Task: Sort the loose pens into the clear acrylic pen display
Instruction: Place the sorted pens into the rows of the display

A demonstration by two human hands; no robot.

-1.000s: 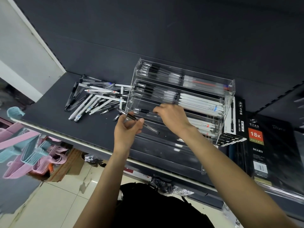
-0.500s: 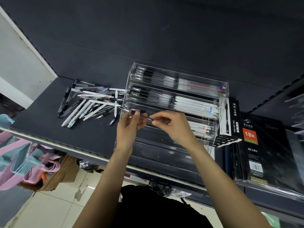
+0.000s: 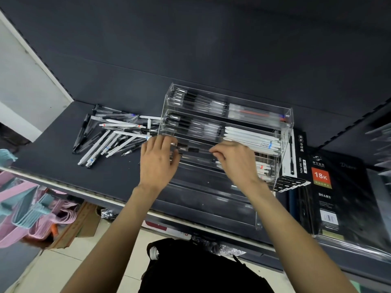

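- I held the slim clear-barrelled pen with a black grip section point(image 3: 191, 149) level across the left half of the third tier of the stepped clear acrylic pen display point(image 3: 283, 132).
- My left hand point(image 3: 157, 163) had curled fingers round the pen's left end; my right hand point(image 3: 234, 160) pinched its right end between thumb and fingertips.
- Handling, as I judged it: light, stiff, smooth plastic, likely to roll or slip. Hold at both ends, or at the black grip, and lay it flat in the tier.
- The acrylic walls looked thin and hard; I would avoid knocking them.
- Against the frame half a second earlier, both hands had spread further apart along the pen, and the pen sat lower against the tier.
- The heap of loose white and clear pens point(image 3: 112, 136) lay on the dark shelf point(image 3: 53, 157) left of the display, unchanged.
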